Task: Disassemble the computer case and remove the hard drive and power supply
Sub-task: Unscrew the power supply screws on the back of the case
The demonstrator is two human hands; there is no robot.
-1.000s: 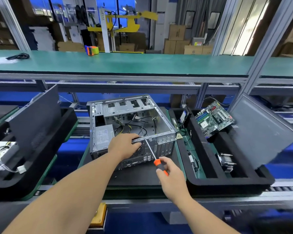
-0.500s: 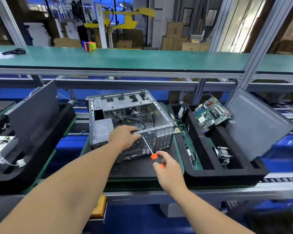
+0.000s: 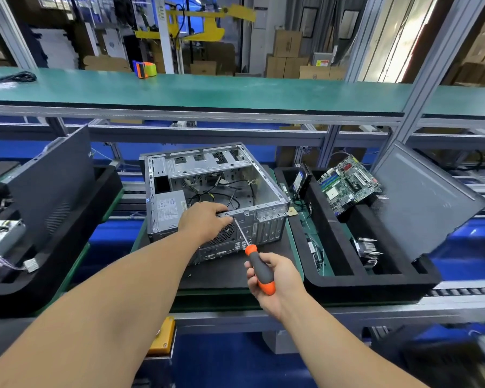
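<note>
Grey metal computer case (image 3: 213, 191) lying open on the tabletop (image 3: 230, 271), power supply (image 3: 168, 205) inside its left corner, left hand (image 3: 205, 222) gripping the case's near rim, right hand (image 3: 275, 278) gripping screwdriver (image 3: 256, 264), tip against that rim.

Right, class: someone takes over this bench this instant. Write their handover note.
Left hand grips the rear top edge of the computer case, steadying it.
Right hand holds the screwdriver, tip at a screw on the rear panel.
Done: side panel off, motherboard out in the right foam tray.
Left: power supply is in the case; finish its screws, lift it out. Hard drive: cannot tell.
</note>
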